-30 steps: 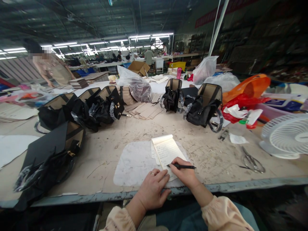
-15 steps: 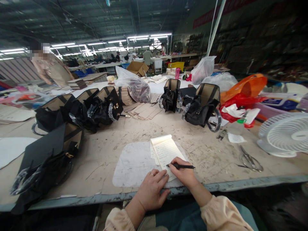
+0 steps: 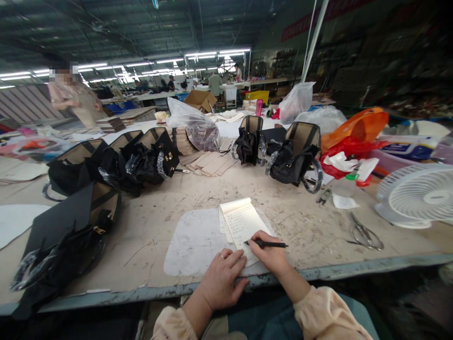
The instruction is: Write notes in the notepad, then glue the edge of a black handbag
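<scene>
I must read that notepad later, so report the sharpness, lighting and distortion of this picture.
Head view: notepad, pen and right hand are sharp, but the writing is too small to read. Head view: ceiling lights blow out. Head view: the wide lens bows the table edge, and the dark shelves at right look smeared.

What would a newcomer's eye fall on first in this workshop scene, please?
Front and centre, the right hand holds a black pen to a lined notepad, with the left hand resting flat at the pad's near corner. Behind them, black handbags crowd the left and middle of the worn table. A white fan sits at the far right, near scissors.
</scene>
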`<state>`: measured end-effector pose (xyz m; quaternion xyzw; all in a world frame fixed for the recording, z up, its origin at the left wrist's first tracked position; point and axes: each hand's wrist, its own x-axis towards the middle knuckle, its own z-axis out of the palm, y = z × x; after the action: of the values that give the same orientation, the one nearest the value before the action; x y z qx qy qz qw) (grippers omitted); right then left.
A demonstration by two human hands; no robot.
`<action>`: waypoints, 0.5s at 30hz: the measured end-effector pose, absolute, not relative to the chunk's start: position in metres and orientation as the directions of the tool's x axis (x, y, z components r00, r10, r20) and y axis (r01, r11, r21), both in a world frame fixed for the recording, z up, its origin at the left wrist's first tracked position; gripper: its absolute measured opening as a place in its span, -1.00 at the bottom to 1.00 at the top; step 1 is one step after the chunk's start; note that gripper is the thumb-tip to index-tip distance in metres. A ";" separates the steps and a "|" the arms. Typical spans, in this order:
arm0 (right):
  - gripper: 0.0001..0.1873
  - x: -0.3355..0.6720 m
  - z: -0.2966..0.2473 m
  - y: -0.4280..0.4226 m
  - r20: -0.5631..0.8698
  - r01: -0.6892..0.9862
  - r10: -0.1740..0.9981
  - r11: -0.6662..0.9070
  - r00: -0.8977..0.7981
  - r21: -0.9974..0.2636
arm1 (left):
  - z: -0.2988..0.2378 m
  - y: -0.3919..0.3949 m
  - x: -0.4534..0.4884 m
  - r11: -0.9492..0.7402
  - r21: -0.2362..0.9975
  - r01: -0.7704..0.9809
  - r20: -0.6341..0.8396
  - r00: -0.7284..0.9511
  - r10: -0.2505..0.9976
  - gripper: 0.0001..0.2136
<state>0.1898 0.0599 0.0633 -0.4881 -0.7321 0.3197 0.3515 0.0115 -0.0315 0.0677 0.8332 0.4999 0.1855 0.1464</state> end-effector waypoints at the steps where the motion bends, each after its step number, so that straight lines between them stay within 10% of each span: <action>1: -0.81 0.190 0.064 0.060 0.205 0.488 0.940 0.319 -0.273 -0.813 | 0.067 -0.031 0.011 -0.459 0.426 0.780 0.163 0.433 0.887 -0.58; 15: -0.83 0.190 0.059 0.062 0.193 0.487 0.940 0.314 -0.282 -0.815 | 0.067 -0.029 0.012 -0.469 0.415 0.779 0.172 0.439 0.882 -0.58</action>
<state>0.1899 0.0616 0.0592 -0.4875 -0.7318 0.3248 0.3483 0.0123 -0.0291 0.0668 0.8367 0.4964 0.1851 0.1385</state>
